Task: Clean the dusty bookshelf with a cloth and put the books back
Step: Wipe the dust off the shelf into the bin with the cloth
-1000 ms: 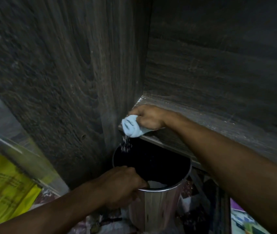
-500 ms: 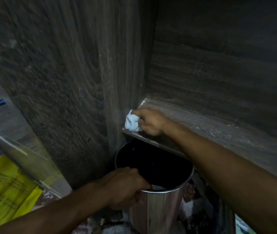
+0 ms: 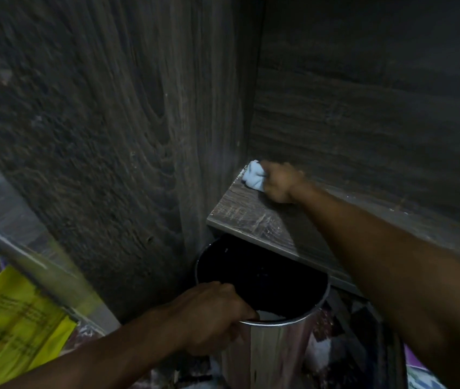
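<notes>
Nearest, the left hand (image 3: 212,313) has its grip clenched over the near rim of a steel bin (image 3: 273,360), fingers hooked inside and thumb outside. The bin looks thin-walled, light and smooth, so it could slide or tip. The rim is the sensible hold, as the polished wall offers little purchase. Its inside is black, so what lies in it cannot be told. A pale patch shows just under the fingers, and whether that is a liner or debris is unclear.

To the left lies a yellow printed sheet (image 3: 12,327), blurred and cut by the frame edge.

Above the bin, the shelf board (image 3: 245,217) juts out, with pale streaks on its front part.

Farther in, the right hand (image 3: 280,182) has its grip closed on the cloth (image 3: 254,176), a pale blue wad pressed onto the shelf in its back left corner, beside the side panel (image 3: 111,136). The cloth is soft, light and easily bunched. Held as 1 tight ball it should press well into the corner, while loose ends would drag. The fingertips are blurred and mostly behind the hand.

The right forearm covers much of the shelf's right stretch. The back panel (image 3: 363,108) is dim. No books are in view.
</notes>
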{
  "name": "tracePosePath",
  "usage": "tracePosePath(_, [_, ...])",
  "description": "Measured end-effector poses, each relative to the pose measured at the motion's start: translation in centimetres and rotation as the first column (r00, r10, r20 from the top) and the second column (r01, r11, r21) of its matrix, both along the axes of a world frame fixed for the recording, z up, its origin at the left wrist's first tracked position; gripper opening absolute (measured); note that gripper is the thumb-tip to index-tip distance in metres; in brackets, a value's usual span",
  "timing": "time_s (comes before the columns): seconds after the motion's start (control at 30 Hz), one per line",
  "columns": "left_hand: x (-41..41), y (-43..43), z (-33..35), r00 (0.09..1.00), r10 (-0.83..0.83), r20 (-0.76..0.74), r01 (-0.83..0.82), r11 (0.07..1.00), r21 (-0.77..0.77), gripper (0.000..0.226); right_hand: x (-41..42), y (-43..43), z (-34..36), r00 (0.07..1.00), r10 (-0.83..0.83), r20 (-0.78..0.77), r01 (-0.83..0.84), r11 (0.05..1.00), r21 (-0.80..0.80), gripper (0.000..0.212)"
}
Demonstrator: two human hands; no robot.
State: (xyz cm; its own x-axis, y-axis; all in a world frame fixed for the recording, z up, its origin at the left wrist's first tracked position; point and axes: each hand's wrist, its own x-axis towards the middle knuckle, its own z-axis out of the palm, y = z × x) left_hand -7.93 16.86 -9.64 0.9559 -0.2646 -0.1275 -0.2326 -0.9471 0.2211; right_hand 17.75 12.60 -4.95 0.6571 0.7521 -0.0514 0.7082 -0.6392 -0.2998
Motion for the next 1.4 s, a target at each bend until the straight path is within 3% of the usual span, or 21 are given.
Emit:
tracePosePath(0.1, [0.1,-0.2,0.1,1.000,0.002,-0.009,-0.002,1.000,0.011,0.015,-2.7,1.1,0.1,0.999,0.036,-0.002,-0.036,0.996,0.085,0.027])
tracePosePath(0.23, [0.2,-0.6,0.2,1.000,-0.007,0.028,0.006,0.999,0.041,0.017,-5.8,-0.6,0.6,0.976,0.216,0.009,-0.215,0.965,0.147,0.021])
tracePosePath(0.4, [-0.1,-0.8,0.2,0.999,-0.036,0.041,0.036,0.999,-0.003,0.016,-8.6,-5.0,2.0,0.913,0.382,-0.141,-0.372,0.923,0.094,0.017])
tracePosePath(0.5, [-0.3,-1.1,0.3,0.999,-0.036,0.032,0.036,0.999,0.000,0.014,-7.1,-7.8,3.6,0.943,0.319,-0.093,-0.294,0.933,0.209,0.021])
tracePosePath(0.6, [-0.4,-1.6,0.6,1.000,-0.031,-0.001,0.031,0.999,0.019,0.012,-4.1,-10.2,5.8,0.991,0.132,0.003,-0.126,0.940,0.318,0.022])
tracePosePath(0.73, [-0.3,-2.1,1.2,0.999,-0.014,-0.032,0.016,0.998,0.056,0.015,0.2,-13.2,5.8,0.986,-0.164,-0.004,0.163,0.975,0.154,0.026])
tracePosePath(0.8, [-0.3,-2.4,1.3,0.999,-0.012,-0.041,0.015,0.997,0.072,0.018,0.7,-14.0,3.9,0.973,-0.228,0.041,0.226,0.973,0.049,0.026])
tracePosePath(0.87, [-0.2,-2.7,1.4,0.998,-0.017,-0.053,0.022,0.995,0.101,0.019,-0.3,-13.9,1.8,0.968,-0.241,0.062,0.238,0.970,0.058,0.024])
tracePosePath(0.97, [0.0,-3.0,1.6,0.999,-0.017,-0.051,0.024,0.990,0.137,0.019,-3.3,-12.2,-0.3,0.973,-0.212,0.089,0.184,0.949,0.256,0.026])
tracePosePath(1.1, [0.0,-4.1,1.7,0.999,-0.044,-0.025,0.048,0.985,0.167,0.024,-7.5,-10.5,-2.0,0.998,0.037,0.041,-0.050,0.929,0.367,0.023])
tracePosePath(1.17, [-0.2,-4.8,1.8,0.998,-0.061,-0.030,0.066,0.982,0.179,0.024,-9.7,-10.7,-1.4,0.994,0.092,-0.062,-0.065,0.935,0.350,0.024])
tracePosePath(1.3, [-0.3,-6.0,2.0,0.996,-0.085,-0.016,0.086,0.979,0.186,0.027,-9.3,-14.1,1.1,0.981,0.000,-0.194,0.086,0.896,0.436,0.017])
tracePosePath(1.4, [-0.3,-7.4,2.1,0.993,-0.107,-0.040,0.113,0.972,0.208,0.035,-6.4,-19.3,3.1,0.982,-0.178,-0.059,0.185,0.876,0.446,0.019])
